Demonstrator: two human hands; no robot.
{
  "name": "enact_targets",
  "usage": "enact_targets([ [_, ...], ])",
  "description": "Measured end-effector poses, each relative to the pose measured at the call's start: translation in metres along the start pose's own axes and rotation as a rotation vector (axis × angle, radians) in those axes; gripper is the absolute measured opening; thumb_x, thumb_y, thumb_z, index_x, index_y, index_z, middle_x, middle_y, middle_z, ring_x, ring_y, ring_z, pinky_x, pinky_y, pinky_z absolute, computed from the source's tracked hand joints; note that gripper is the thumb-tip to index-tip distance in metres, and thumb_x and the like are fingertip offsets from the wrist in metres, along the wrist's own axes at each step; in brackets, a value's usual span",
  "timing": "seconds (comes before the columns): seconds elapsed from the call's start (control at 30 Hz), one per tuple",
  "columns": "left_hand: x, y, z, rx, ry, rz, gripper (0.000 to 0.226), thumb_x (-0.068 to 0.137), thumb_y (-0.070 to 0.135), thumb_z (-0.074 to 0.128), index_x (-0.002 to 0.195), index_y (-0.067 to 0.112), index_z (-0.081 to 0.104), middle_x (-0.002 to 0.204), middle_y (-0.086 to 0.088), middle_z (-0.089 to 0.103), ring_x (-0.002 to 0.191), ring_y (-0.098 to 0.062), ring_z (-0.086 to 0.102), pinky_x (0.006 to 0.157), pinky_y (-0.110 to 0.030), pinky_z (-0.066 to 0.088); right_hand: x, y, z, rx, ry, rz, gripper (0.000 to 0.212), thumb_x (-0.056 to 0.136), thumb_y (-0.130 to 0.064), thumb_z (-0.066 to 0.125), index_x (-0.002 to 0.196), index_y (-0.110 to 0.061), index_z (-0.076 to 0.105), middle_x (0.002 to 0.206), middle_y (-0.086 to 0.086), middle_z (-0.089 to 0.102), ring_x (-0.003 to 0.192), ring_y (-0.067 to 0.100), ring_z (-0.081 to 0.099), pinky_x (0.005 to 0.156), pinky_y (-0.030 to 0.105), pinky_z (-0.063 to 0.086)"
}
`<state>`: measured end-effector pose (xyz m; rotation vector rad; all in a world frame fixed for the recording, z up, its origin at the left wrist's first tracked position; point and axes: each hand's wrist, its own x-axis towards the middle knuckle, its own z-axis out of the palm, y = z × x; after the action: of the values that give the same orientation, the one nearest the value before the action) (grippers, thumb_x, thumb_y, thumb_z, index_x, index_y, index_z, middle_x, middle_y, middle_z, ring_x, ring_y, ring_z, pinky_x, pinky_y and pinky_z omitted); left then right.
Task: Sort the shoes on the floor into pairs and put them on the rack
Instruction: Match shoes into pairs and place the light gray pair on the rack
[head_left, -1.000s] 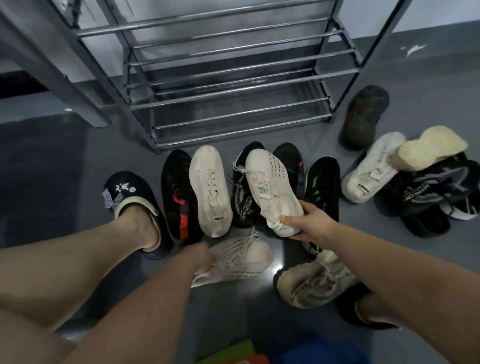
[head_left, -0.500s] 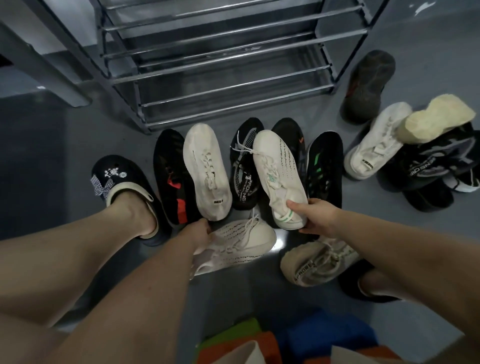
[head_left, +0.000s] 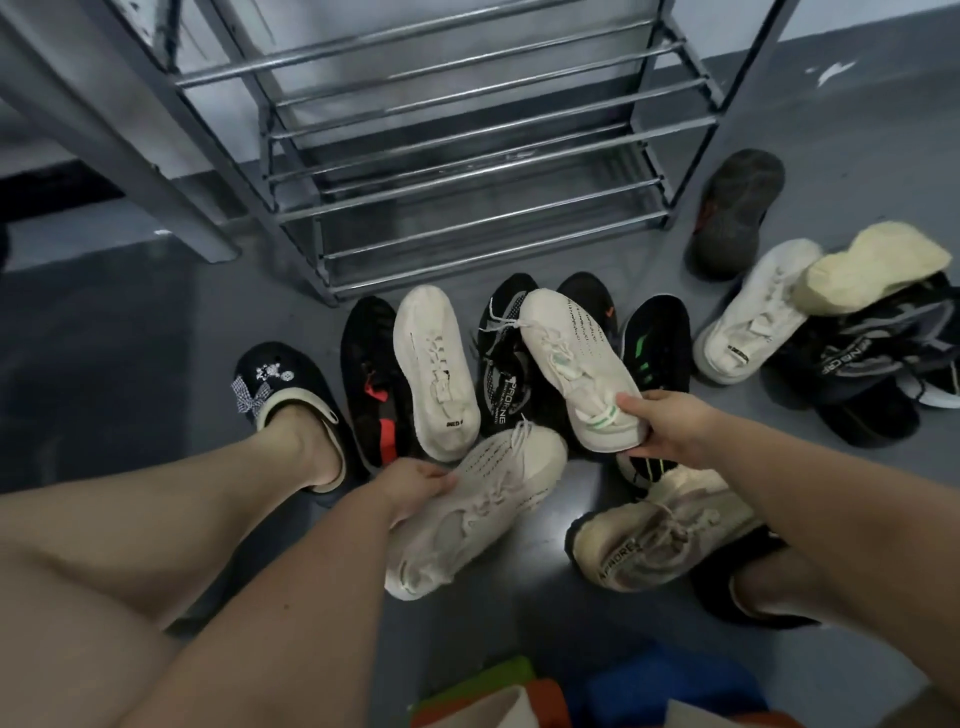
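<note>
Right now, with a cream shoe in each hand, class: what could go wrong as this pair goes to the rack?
1. Loose white laces on the right hand's shoe trail over the black shoe beneath and might snag it.
2. The rack has only thin bars, so a shoe set down carelessly could tip between them.
3. The left hand pinches its shoe only at the side; it may slip.
</note>
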<state>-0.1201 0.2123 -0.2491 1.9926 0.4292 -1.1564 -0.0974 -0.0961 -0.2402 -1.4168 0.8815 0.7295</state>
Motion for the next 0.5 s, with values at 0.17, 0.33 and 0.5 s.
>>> enact_targets([
  [0.17, -0.005, 0.009, -0.001, -0.373, 0.082, -0.063, 0.031, 0.092, 0.032, 0.057, 0.113, 0.011, 0.067, 0.102, -0.005, 0.071, 0.093, -0.019, 0.066, 0.075, -0.029, 0.051, -0.016, -0.007, -0.026, 0.096, 0.050, -0.070, 0.039, 0.095, -0.024, 0.055, 0.129, -0.005, 0.050, 0.118, 0.012, 0.061, 0.100, 0.024, 0.059, 0.069, 0.033, 0.053],
  [0.33, 0.004, 0.037, 0.001, -0.711, 0.201, -0.007, 0.030, 0.094, 0.028, 0.056, 0.120, 0.014, 0.061, 0.110, -0.007, 0.066, 0.096, -0.024, 0.061, 0.082, -0.034, 0.050, -0.023, -0.005, -0.027, 0.174, 0.103, -0.094, 0.044, 0.095, -0.026, 0.055, 0.133, -0.005, 0.047, 0.130, 0.014, 0.058, 0.111, 0.029, 0.058, 0.077, 0.037, 0.052],
  [0.5, 0.021, 0.063, -0.002, -0.801, 0.380, 0.026, 0.029, 0.090, 0.031, 0.060, 0.115, 0.015, 0.063, 0.104, -0.005, 0.067, 0.093, -0.026, 0.062, 0.094, -0.042, 0.049, -0.028, 0.000, -0.002, 0.097, 0.067, -0.109, 0.041, 0.095, -0.024, 0.056, 0.131, -0.006, 0.049, 0.119, 0.011, 0.060, 0.101, 0.025, 0.059, 0.068, 0.031, 0.053],
])
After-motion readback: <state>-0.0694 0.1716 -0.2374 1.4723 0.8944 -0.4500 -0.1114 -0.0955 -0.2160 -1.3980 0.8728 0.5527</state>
